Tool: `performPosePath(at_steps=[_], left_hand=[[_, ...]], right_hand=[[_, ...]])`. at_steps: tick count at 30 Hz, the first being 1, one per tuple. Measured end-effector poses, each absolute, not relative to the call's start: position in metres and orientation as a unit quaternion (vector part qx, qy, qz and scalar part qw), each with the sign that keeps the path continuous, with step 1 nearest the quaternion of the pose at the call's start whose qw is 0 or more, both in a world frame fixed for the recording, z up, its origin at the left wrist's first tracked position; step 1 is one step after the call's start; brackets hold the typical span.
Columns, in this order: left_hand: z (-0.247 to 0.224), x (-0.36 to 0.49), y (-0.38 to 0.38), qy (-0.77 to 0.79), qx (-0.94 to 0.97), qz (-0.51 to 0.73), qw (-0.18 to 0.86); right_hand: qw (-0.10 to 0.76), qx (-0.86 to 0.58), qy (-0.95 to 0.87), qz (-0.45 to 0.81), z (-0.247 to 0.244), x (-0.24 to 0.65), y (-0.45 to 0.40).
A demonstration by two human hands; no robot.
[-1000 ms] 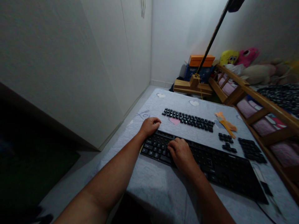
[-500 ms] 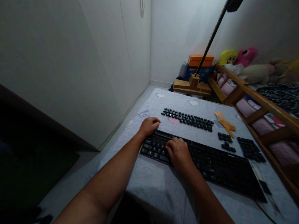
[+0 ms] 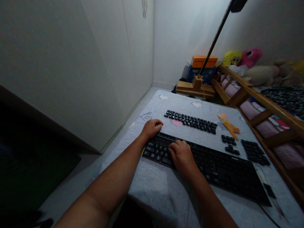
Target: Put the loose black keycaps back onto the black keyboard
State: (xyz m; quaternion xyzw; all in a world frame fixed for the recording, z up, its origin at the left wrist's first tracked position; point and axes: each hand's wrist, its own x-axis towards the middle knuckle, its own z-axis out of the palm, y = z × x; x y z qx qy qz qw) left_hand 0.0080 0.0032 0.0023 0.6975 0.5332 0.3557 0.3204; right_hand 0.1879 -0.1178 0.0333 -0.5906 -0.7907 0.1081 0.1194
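A long black keyboard (image 3: 228, 169) lies across the cloth-covered surface. Keycaps sit on its left end, while much of the middle and right looks bare. My left hand (image 3: 152, 128) is curled against the far left corner of the keyboard, fingers closed. Over the left-middle keys rests my right hand (image 3: 181, 154), its fingers bent down and together; whatever is under its fingertips is hidden. Behind the keyboard, loose black keycaps (image 3: 190, 120) are laid out in rows. Smaller groups of keycaps (image 3: 228, 140) and a block of keycaps (image 3: 254, 152) lie to the right.
An orange-handled brush (image 3: 229, 126) lies on an orange cloth (image 3: 234, 127) beyond the keyboard. A dark-ended tool (image 3: 269, 190) lies by its right end, near a cable. A wooden bed rail (image 3: 266, 109) borders the right; a pale wardrobe (image 3: 106, 63) stands left.
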Motion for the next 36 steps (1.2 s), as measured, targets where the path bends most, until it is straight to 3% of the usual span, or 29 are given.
performPosePath(at_steps=[36], left_hand=[[-0.0015, 0.0079, 0.0048, 0.53, 0.696, 0.362, 0.32]], right_hand=[[0.083, -0.587, -0.806, 0.013, 0.0312, 0.1784, -0.1235]])
